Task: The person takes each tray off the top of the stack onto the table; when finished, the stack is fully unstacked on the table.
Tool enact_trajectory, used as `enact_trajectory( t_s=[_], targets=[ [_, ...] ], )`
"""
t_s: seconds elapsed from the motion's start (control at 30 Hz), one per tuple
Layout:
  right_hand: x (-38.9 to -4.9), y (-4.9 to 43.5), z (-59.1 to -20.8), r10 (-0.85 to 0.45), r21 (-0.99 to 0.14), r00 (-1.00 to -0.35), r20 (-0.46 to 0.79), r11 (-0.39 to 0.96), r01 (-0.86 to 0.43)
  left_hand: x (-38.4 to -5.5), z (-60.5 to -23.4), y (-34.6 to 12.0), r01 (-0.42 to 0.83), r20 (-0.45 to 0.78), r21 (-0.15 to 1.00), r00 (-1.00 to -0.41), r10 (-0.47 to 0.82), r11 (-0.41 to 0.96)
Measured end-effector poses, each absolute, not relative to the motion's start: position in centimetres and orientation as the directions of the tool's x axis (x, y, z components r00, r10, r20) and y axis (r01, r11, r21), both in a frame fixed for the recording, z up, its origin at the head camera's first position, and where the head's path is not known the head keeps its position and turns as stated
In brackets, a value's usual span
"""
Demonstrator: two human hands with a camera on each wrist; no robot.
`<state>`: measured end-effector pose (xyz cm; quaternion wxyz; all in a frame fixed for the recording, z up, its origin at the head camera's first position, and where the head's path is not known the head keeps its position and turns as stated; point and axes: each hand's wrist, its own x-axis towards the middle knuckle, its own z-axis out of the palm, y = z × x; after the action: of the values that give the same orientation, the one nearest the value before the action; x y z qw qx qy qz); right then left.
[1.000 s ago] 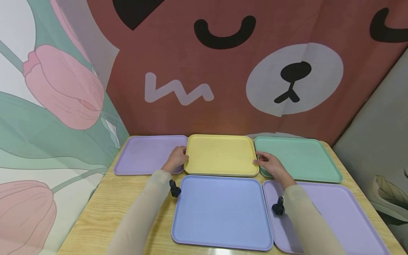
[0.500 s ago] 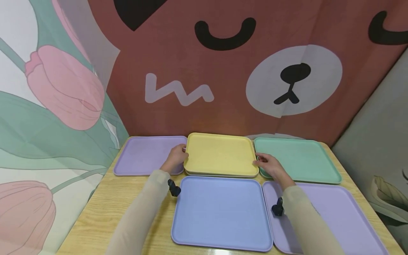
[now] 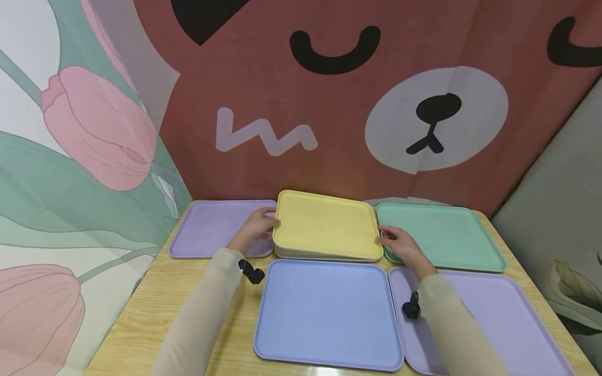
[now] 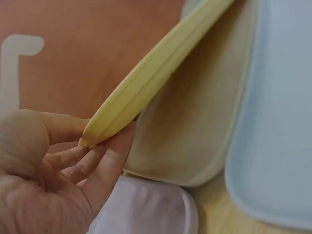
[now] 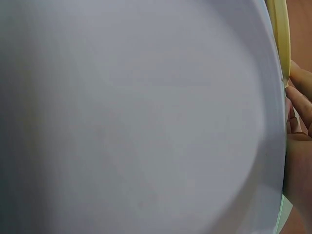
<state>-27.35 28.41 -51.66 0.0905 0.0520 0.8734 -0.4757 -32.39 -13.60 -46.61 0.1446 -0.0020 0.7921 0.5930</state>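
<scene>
A yellow tray lies at the back middle, tilted, its left end raised higher than its right. My left hand pinches its left edge; in the left wrist view thumb and fingers close round the yellow rim. Beneath it shows a cream tray, with a gap opening between the two at the left. My right hand pinches the yellow tray's low right edge, thumb towards me. The right wrist view catches only part of that hand at the frame's edge.
A blue tray lies directly in front. Purple trays stand at back left and front right, and a green tray at back right. The wooden table meets a bear-print backdrop behind.
The yellow tray's left end has risen with my left hand, uncovering the cream tray's edge below. My right hand has stayed at the right edge.
</scene>
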Motion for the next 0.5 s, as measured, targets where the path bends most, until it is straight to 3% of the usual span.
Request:
enact_trajectory(
  t_s=[0.5],
  targets=[
    [-27.2,28.2,-51.3,-0.001,-0.802,-0.981,-0.196,0.576,0.160,-31.3,-45.4,-15.0,-0.235,-0.246,0.969,-0.954,0.172,0.080]
  ],
)
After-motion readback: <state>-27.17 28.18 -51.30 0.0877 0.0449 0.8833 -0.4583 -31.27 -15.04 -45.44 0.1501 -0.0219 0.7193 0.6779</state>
